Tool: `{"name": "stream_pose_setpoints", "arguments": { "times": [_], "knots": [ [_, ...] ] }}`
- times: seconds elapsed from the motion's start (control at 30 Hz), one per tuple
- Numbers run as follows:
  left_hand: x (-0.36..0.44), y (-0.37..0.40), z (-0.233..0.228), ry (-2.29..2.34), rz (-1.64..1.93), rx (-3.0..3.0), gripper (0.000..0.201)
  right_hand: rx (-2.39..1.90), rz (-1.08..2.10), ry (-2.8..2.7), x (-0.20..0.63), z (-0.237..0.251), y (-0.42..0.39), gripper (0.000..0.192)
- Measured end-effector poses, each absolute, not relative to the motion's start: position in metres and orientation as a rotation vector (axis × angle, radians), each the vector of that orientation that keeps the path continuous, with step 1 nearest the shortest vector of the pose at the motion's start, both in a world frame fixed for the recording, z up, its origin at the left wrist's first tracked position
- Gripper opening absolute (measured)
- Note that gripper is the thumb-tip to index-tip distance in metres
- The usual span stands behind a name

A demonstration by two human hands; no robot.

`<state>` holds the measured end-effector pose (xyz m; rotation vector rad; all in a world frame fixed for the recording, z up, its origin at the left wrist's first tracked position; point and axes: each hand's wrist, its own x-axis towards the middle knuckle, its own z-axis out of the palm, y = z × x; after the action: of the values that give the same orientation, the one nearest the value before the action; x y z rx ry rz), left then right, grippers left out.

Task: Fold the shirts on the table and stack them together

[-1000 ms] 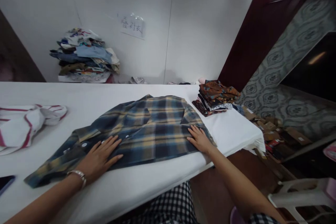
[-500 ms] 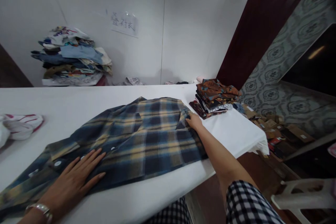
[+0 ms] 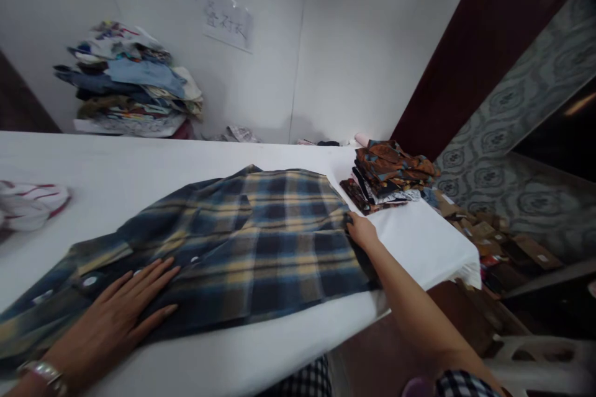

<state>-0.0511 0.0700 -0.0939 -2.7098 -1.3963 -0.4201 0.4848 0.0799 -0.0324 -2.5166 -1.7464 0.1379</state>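
Observation:
A blue, navy and yellow plaid shirt (image 3: 261, 242) lies spread flat on the white table (image 3: 139, 167). My left hand (image 3: 116, 316) presses flat on the shirt near its buttoned front, fingers apart, a silver bracelet on the wrist. My right hand (image 3: 362, 231) rests on the shirt's right edge, fingers curled at the cloth; whether it pinches the fabric is unclear.
A stack of folded patterned clothes (image 3: 386, 175) sits at the table's right end. A white garment with red stripes (image 3: 30, 205) lies at the left. A tall pile of clothes (image 3: 130, 84) stands by the back wall. Cardboard boxes (image 3: 484, 229) and a white plastic stool (image 3: 544, 353) are on the floor to the right.
My right hand moved from the shirt's near hem up its right edge, then a little back toward me. My left hand stayed pressed on the shirt. The view shifted right.

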Motion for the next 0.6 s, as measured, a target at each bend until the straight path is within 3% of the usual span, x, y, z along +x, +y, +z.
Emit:
{"name": "stream_pose_setpoints", "arguments": {
  "times": [0.33, 0.47, 0.6],
  "knots": [
    [-0.039, 0.059, -0.072, -1.528, -0.208, -2.73, 0.062, -2.474, -0.072, -1.894, 0.5, -0.049, 0.065, 0.032],
    [-0.038, 0.057, -0.074, -1.555, -0.269, -2.765, 0.063, -2.041, -0.253, -1.963, 0.476, -0.041, 0.076, 0.032],
    [-0.033, 0.063, -0.055, -1.654, -0.411, -2.792, 0.056, -1.62, -0.139, -2.024, 0.433, -0.032, 0.102, 0.043]
  ]
}}
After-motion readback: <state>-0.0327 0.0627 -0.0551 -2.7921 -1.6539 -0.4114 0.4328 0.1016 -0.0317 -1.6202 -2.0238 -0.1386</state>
